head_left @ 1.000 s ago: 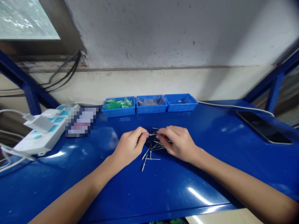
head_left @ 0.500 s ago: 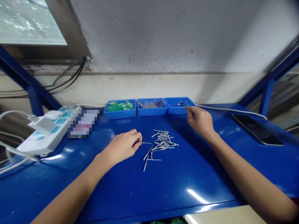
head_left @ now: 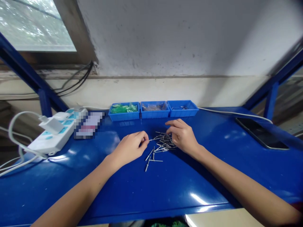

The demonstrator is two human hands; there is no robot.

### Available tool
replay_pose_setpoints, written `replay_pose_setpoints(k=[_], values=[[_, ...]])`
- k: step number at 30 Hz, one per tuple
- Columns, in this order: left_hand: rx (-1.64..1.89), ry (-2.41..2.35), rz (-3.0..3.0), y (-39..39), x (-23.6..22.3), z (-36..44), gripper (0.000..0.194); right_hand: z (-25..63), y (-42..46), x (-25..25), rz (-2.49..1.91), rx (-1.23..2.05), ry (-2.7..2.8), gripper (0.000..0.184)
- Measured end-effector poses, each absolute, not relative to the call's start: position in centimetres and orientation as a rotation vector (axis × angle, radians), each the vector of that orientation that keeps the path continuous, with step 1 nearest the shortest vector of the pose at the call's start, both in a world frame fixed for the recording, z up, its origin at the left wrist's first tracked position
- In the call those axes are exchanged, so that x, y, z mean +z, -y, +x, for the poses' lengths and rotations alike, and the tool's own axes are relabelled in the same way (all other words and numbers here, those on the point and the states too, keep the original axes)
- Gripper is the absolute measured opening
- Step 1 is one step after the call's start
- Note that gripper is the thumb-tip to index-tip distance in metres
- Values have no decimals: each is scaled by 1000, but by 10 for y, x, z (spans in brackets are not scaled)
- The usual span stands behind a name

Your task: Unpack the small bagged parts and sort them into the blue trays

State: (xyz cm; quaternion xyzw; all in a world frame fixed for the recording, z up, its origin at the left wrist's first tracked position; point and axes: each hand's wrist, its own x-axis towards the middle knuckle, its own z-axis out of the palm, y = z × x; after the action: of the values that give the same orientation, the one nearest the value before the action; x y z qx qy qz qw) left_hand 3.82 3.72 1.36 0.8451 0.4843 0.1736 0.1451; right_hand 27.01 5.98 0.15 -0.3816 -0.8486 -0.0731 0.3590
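My left hand (head_left: 132, 145) is closed in a pinch on a blind rivet (head_left: 151, 139), whose thin pin points right toward a pile. My right hand (head_left: 183, 135) hovers over the right side of that pile, with its fingers apart and nothing visible in them. The pile of silver blind rivets (head_left: 162, 145) lies on the blue table between both hands, partly hidden by my right fingers. Several loose rivets (head_left: 149, 160) lie nearer to me. Behind, a blue bin (head_left: 183, 112) at the right holds a few rivets.
A middle blue bin (head_left: 155, 114) holds clear bags, and a left blue bin (head_left: 125, 117) holds green packets. At the left are a white power strip (head_left: 52, 138) with cables and a blurred phone-like object (head_left: 90, 126). A dark phone (head_left: 261, 134) lies at the right.
My right hand has come from the right-hand bin back and left to the pile, its fingers now apart. My left hand, pinching the rivet, has shifted slightly right.
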Motion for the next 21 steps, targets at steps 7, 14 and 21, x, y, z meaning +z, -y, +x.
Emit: replay_pose_setpoints(k=[7,14,21], values=[[566,-1330,2424,-34,15,45,16,259,-46,7,-873,-92,2404,22],[609,-1287,2406,-34,16,44,20,257,-48,4,-861,-158,2414,20],[631,-1284,2389,-34,20,43,21,253,-47,1,-851,-210,2427,19]])
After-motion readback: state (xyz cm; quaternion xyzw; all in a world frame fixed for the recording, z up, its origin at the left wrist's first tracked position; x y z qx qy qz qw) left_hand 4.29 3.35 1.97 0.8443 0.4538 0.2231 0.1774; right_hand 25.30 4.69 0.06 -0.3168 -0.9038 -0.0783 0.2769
